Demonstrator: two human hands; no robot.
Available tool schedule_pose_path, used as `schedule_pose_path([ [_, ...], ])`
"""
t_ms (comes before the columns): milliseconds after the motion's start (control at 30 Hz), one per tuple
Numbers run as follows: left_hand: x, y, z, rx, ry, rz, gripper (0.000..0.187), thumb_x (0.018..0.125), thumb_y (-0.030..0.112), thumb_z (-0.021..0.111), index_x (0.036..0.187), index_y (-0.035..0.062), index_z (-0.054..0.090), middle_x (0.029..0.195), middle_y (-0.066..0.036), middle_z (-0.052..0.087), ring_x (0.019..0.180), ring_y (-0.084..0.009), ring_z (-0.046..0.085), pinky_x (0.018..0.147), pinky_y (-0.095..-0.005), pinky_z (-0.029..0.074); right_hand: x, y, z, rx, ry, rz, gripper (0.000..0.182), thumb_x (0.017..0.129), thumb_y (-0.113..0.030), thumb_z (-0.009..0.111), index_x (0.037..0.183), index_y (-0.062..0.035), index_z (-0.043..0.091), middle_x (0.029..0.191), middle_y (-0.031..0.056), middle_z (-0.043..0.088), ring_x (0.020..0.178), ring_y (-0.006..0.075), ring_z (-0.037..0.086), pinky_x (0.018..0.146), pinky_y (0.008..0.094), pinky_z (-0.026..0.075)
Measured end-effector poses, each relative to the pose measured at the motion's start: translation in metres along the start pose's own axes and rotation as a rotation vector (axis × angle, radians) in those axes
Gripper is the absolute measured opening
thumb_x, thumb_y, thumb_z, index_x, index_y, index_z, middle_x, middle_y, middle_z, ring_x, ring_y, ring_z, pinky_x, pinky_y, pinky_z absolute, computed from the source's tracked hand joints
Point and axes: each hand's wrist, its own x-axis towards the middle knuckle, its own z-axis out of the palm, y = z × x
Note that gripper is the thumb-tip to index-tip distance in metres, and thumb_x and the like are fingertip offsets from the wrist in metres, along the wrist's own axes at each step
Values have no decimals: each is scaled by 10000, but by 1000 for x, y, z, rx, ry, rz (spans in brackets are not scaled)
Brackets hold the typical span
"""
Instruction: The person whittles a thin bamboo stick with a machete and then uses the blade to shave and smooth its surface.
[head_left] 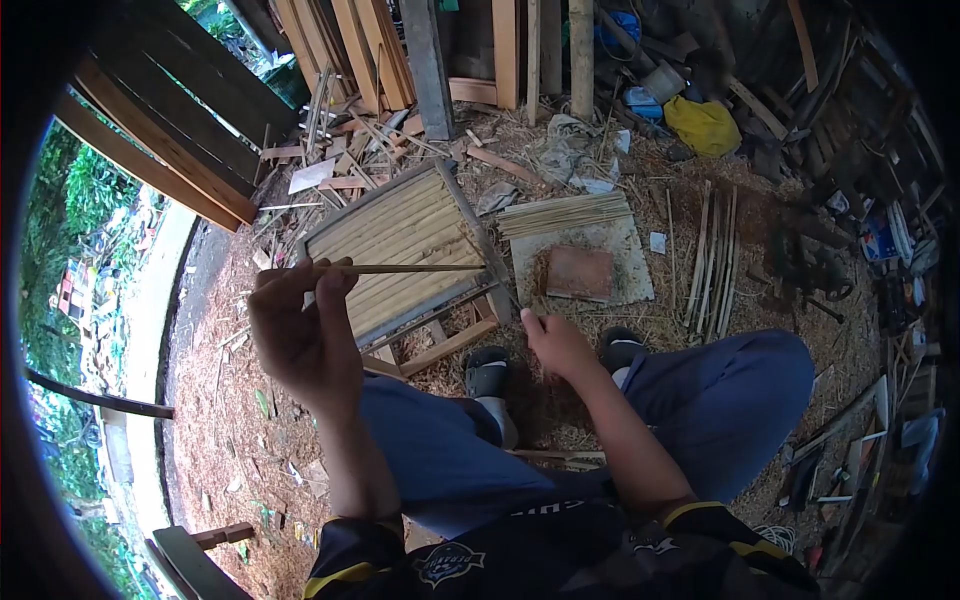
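My left hand [308, 325] is raised and pinches a thin bamboo strip [415, 268] near one end. The strip points right, level, across a wooden frame [395, 318] filled with side-by-side bamboo slats [390, 245]. Lower and to the right, my right hand [556, 343] is closed round a thin, dark, knife-like tool [511, 294]. Its narrow end points up and left, near the frame's right corner; most of the handle is hidden in my fist. A bundle of bamboo strips [565, 214] lies on a pale board [630, 265], behind a reddish block [580, 273].
More long strips [712, 260] lie on the ground at right. Offcuts and shavings surround my shoes [487, 372]. Upright planks [372, 50] lean at the back, near a yellow cloth or bag [702, 126]. Scrap and tools [815, 255] crowd the right side.
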Motion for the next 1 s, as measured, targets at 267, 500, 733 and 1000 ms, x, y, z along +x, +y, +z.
schedule_pose_path([
  [267,2,-5,-4,8,82,69,176,961,-144,587,1120,-74,555,1050,-155,609,957,-258,729,815,-353,675,2,2,-13,204,-56,31,689,1026,-598,438,789,-1,688,715,194,668,738,370,691,757,474,523],
  [500,1,-1,-2,-41,93,39,201,954,-155,590,1135,-72,563,1056,-152,616,956,-264,730,810,-355,677,-6,-3,-24,342,-115,87,669,1037,-582,454,723,-16,623,593,127,574,504,286,615,564,437,500],
  [733,-2,1,1,-40,81,39,221,950,-147,606,1150,-58,574,1044,-147,630,964,-262,729,798,-347,678,-10,-6,-23,361,-98,66,652,1054,-556,445,721,-17,599,555,92,538,392,234,537,466,416,453],
  [1000,-2,2,2,-23,71,47,215,941,-153,619,1134,-68,576,1043,-152,625,960,-262,726,813,-353,674,-9,-5,-22,336,-90,41,658,1051,-557,442,719,-13,605,534,84,524,414,235,549,490,417,453],
])
